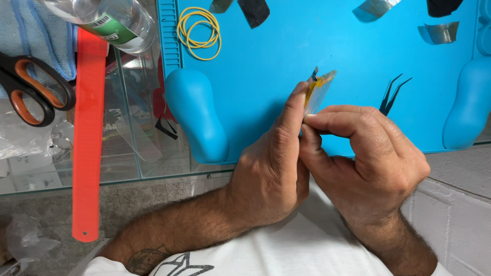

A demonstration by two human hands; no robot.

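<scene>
My left hand [271, 163] and my right hand [365, 153] meet over the near edge of a blue work mat [286, 46]. Together they pinch a small flat part [319, 89], thin and silvery with a yellow strip along one side. It stands upright between my fingertips. My left index finger runs up its left edge, and my right thumb and index finger clamp its lower end. What lies behind the fingers is hidden.
Black tweezers [391, 94] lie on the mat just right of my hands. Yellow rubber bands [199, 28], foil scraps [440, 31] and dark pieces sit at the far side. Left, on the glass counter [153, 168]: an orange strip [88, 138], scissors [30, 89], a clear bottle [115, 20].
</scene>
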